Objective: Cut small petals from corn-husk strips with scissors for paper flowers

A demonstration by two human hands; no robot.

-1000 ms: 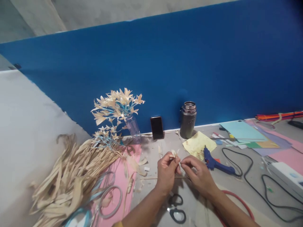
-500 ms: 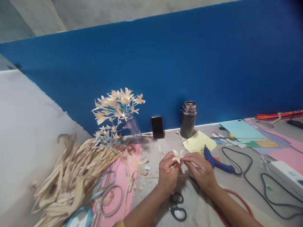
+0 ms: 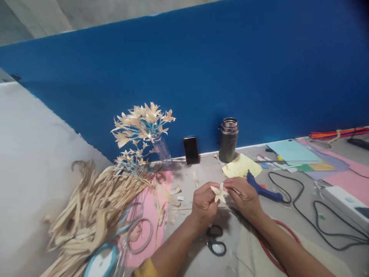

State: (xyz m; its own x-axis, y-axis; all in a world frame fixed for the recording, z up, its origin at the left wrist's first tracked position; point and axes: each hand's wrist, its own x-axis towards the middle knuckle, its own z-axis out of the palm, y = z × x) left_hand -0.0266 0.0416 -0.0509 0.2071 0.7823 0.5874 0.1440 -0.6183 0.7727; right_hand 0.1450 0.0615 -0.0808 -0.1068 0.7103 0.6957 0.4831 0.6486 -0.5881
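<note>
**Over the grey table: one pale flower, two hands**

Over the middle of the grey table, between the two hands, a small pale flower. Well clear of the scissors, which lie nearer the wearer; glue gun beyond the right hand.

Grip: left hand curled, thumb and fingers closed on the flower from behind and its left side. Right hand at the flower's right edge, thumb and forefinger nearly together, a narrow pinch; cannot tell whether they hold a petal, the stem or only touch.

Handling, my judgement: petals look thin and likely to crease or split. Best to bear the hold at the base, pinch lightly with the right fingertips, and work one petal at a time so the star stays even. A firm left hand would stop the base turning.

Direction: open face towards the wearer, petals spread like a star, one tip up, one out to the left, others right and down. Long axis seems to run from that face back into the fingers, roughly along the line of sight. Stem hidden.
</note>
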